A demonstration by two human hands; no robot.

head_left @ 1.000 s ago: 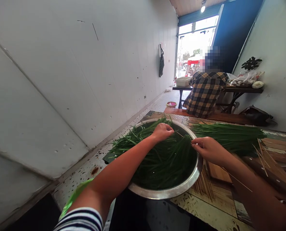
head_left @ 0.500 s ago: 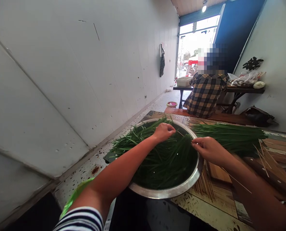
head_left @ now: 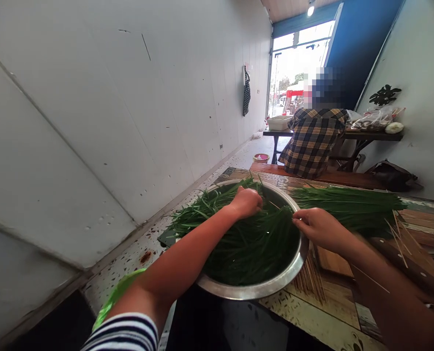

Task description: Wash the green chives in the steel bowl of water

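Observation:
A wide steel bowl (head_left: 286,278) full of long green chives (head_left: 249,246) stands in front of me on a wooden table (head_left: 334,292). My left hand (head_left: 246,202) is closed over the chives at the bowl's far side and pinches a few leaves. My right hand (head_left: 317,226) hovers at the bowl's right rim, fingers pinched on a thin bamboo skewer that points left toward the other hand.
A bundle of chives (head_left: 352,204) lies on the table to the right. Loose skewers (head_left: 310,280) lie beside the bowl and further right. A person in a plaid shirt (head_left: 312,139) sits with their back to me at another table. A white wall runs along the left.
My left hand has curled tighter and dipped slightly onto the chives. My right hand stays at the rim.

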